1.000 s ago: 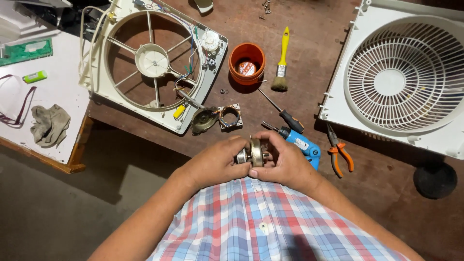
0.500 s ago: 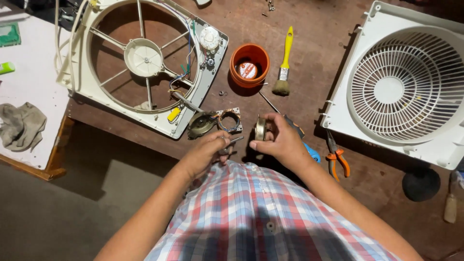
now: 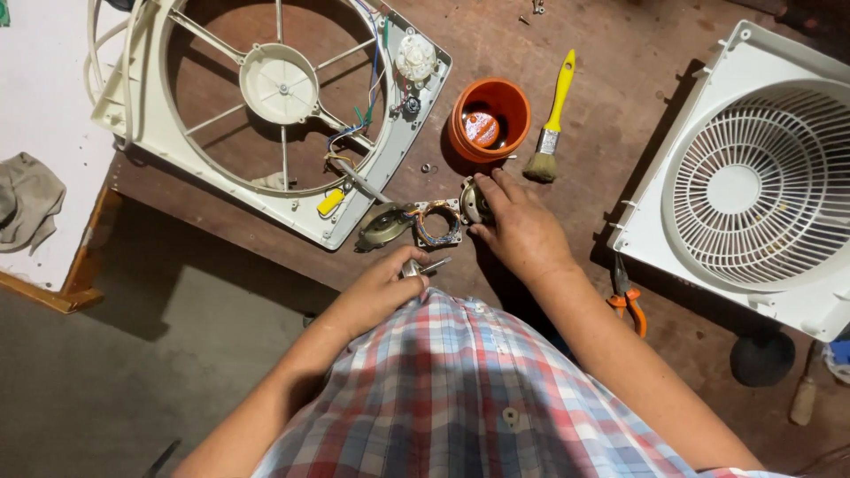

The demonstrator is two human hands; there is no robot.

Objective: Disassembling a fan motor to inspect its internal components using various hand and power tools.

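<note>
My right hand [image 3: 522, 232] rests on the brown workbench [image 3: 620, 97] and grips a round metal motor cover [image 3: 474, 202] just right of the square motor stator with copper windings [image 3: 436, 223]. Close to my checked shirt, my left hand [image 3: 376, 296] holds a small metal rotor with a shaft [image 3: 418, 266] sticking out to the right. Another domed metal motor cover [image 3: 384, 227] lies left of the stator, beside the cream fan frame [image 3: 266, 115].
An orange cup [image 3: 490, 119] and a yellow-handled brush [image 3: 551, 124] stand behind my right hand. A white fan grille [image 3: 753, 186] fills the right side. Orange-handled pliers [image 3: 629, 301] lie by my right forearm. A grey rag [image 3: 27, 199] lies on a white table at left.
My hands have parted: the right hand carried the round cover forward and set it down by the stator, while the left drew back toward my body holding the rotor.
</note>
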